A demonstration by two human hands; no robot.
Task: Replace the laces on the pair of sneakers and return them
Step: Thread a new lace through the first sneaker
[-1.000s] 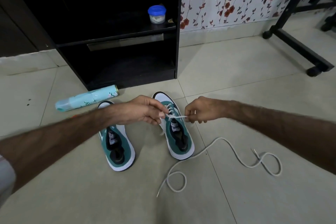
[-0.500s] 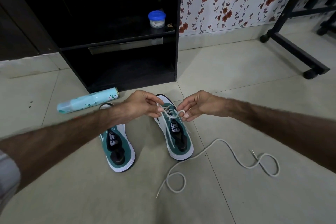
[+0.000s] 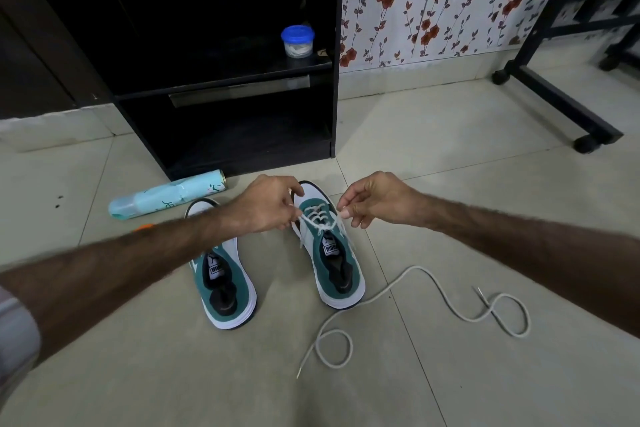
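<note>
Pinching white cord lace point(image 3: 320, 222) ends: left hand point(image 3: 265, 208), right hand point(image 3: 375, 199), suede sneaker point(image 3: 330, 250).

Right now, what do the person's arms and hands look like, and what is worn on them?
Both forearms are bare and hairy. The left hand and the right hand wear no gloves, and no rings or watch can be seen. At the left upper arm, a short light grey sleeve shows at the picture's edge. A small orange thing peeks from behind the left forearm; whether it is worn cannot be told.
</note>
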